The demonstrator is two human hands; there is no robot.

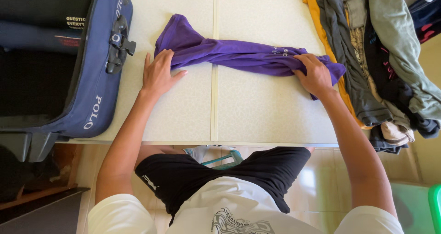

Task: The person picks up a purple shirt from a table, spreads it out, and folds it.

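Left fingers: spread and flat, the left hand (158, 73) presses down on the left end of the purple shirt (239, 55), thumb out on the bare table.
Right fingers: curled and clamped, the right hand (314, 73) grips a bunch of the purple cloth at its right end.
Purple shirt: folded into a long narrow band, it lies across the middle of the frame, from upper left of centre to right of centre, crossing the table's seam.
Table: the pale speckled folding table (257, 110) carries everything, its near edge low in the frame.
Clothes pile: just beyond the right hand, a heap of clothes (367, 55) in yellow, grey, black and green runs down the right edge, touching the shirt's end.
Suitcase: far left, a dark blue suitcase (98, 64) lies open, near the left hand but not touching it.
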